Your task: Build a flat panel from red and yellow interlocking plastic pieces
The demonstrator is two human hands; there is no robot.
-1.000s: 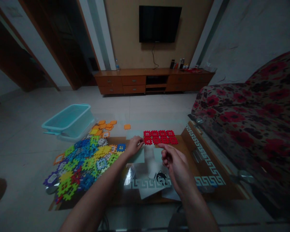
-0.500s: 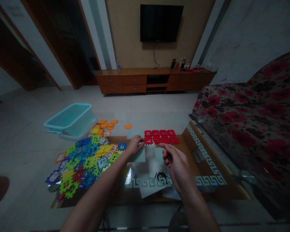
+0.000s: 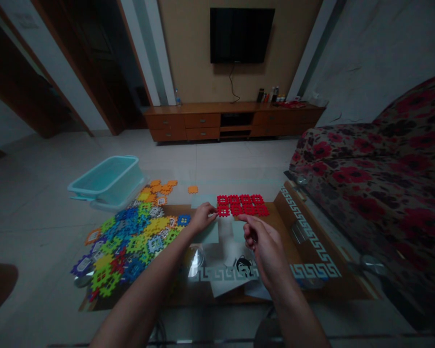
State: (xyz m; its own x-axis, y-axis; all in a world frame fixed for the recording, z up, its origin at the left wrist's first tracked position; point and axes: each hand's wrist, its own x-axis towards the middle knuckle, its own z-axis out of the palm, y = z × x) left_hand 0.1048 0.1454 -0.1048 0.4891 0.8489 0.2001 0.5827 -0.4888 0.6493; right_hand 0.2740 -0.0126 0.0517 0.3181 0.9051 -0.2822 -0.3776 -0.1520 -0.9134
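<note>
Red interlocking plastic building tiles (image 3: pixel 245 198) with window-like openings lie in two rows on the glass tabletop. My left hand (image 3: pixel 203 217) has its fingertips closed at the left edge of the front-left red tile (image 3: pixel 224 211). A narrow gap separates that tile from its right neighbour. My right hand (image 3: pixel 263 238) is at the front edge of the front row, index finger stretched toward the tiles and other fingers curled in. Nothing shows in its curled fingers. A blue tile (image 3: pixel 183 220) lies left of my left hand.
Mixed coloured tiles (image 3: pixel 130 237) are heaped on the table's left side, beside a light-blue plastic bin (image 3: pixel 107 181). One orange tile (image 3: pixel 193 189) lies apart near the far edge. Paper and a dark cord (image 3: pixel 243 266) are near my right wrist. A flowered sofa (image 3: pixel 366 159) stands right.
The view has shifted very slightly. Both hands and the red tiles stay in the same places.
</note>
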